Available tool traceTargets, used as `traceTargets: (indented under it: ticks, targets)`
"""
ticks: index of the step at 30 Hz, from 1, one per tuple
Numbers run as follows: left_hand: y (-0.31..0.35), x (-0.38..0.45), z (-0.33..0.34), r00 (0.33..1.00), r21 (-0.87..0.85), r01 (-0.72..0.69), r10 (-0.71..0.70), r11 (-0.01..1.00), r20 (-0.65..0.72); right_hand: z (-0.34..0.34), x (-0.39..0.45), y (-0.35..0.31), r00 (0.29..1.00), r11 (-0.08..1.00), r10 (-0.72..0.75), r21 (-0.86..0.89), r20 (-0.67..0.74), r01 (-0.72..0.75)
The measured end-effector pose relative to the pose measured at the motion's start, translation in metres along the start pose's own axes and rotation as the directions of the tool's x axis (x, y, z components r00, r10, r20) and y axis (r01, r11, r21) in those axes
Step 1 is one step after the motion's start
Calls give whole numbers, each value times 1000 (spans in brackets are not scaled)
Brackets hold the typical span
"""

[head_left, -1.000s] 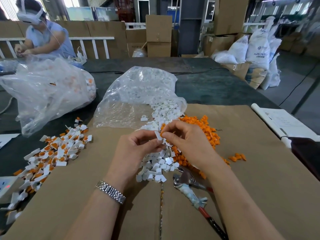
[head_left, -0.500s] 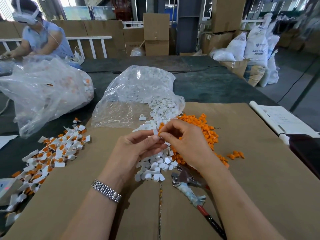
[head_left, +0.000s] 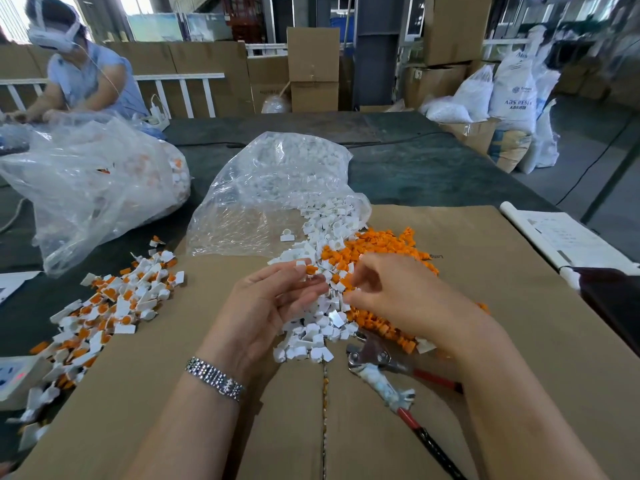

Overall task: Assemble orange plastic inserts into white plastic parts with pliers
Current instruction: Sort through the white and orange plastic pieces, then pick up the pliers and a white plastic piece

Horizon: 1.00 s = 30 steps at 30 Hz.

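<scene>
Fingertips point(head_left: 300, 271) around white part point(head_left: 306, 274)

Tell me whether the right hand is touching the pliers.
Apart. The head view shows the right hand raised over the orange inserts, while the pliers lie on cardboard below the wrist.

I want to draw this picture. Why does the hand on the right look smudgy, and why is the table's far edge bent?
Head view: the right hand is smeared by motion blur, while the left hand looks sharper; the wide-angle lens bows the table edge; daylight glares white on the clear plastic bag.
</scene>
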<state>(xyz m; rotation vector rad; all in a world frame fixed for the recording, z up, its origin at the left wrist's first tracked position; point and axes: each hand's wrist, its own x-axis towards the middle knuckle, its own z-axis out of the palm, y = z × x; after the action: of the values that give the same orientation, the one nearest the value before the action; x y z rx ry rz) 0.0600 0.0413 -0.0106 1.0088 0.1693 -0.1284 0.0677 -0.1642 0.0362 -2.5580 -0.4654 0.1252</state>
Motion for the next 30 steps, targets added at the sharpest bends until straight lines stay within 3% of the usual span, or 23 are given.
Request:
traceTargets:
  ticks: [4,10,13,17,22,26,30]
  targets:
    - [0,2,-3,999,-58,10,-12,998,-34,-5,-37,-5,978,913,159,-397,135,-93]
    - [2,0,-4,998,-57,26,-30,998,-61,12,-59,-9,963,868,172,-494,208,-48]
    - [2,0,-4,997,-40,13,-16,999,-75,19,-61,-8,983,913,130,-403,133,-67]
    - [-1,2,-3,997,-8,-3,3,1000,-71,4,-51,-3,986,987,152,-54,66,-149]
    - [-3,3,-3,998,-23,26,-27,999,-56,0,-5,-18,987,945,114,318,-118,-71]
    - [-6,4,-5,998,33,-8,10,999,-59,6,18,-26,987,917,88,399,-137,-26]
    - [-6,4,-5,997,90,-35,41,995,-65,12,27,-26,991,965,48,262,-128,-13]
